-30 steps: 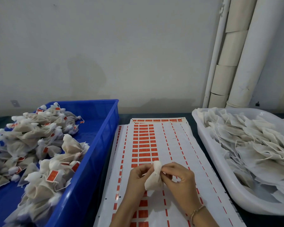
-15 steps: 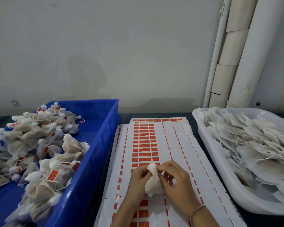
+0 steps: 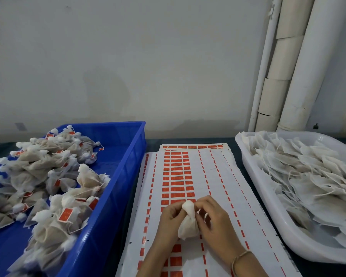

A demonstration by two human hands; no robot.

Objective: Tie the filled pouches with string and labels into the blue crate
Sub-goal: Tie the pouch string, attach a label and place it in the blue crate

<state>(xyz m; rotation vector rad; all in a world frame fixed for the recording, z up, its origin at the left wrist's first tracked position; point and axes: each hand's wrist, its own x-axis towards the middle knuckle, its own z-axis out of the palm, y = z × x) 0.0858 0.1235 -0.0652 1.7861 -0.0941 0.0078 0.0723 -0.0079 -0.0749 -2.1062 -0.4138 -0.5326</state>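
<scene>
1. A pale plaster wall (image 3: 128,56) fills the upper half of the view, with white pipes (image 3: 300,62) running down it at 2 o'clock.
2. A blue crate (image 3: 116,176) sits at 9 o'clock on the dark table (image 3: 192,141), piled with tied pouches (image 3: 48,176) carrying orange-red labels.
3. A white plastic tray (image 3: 272,212) at 3 o'clock holds a heap of flat, untied pouches (image 3: 312,180), loose strings trailing among them.
4. Between the two containers, at 6 o'clock, lie stacked label sheets (image 3: 214,176) printed with rows of orange-red labels, some columns stripped to narrow dashes.
5. Above the sheets, a person's left hand (image 3: 169,220) pinches the gathered neck of a filled pouch (image 3: 188,224), thumb and fingers closed on the fabric.
6. The right hand (image 3: 216,222), a thin bracelet (image 3: 241,256) at its wrist, grips the same pouch from the other side, fingertips pressed at the neck.
7. The pouch stands upright between both hands, its top bunched into a small white knob, well apart from the crate.
</scene>
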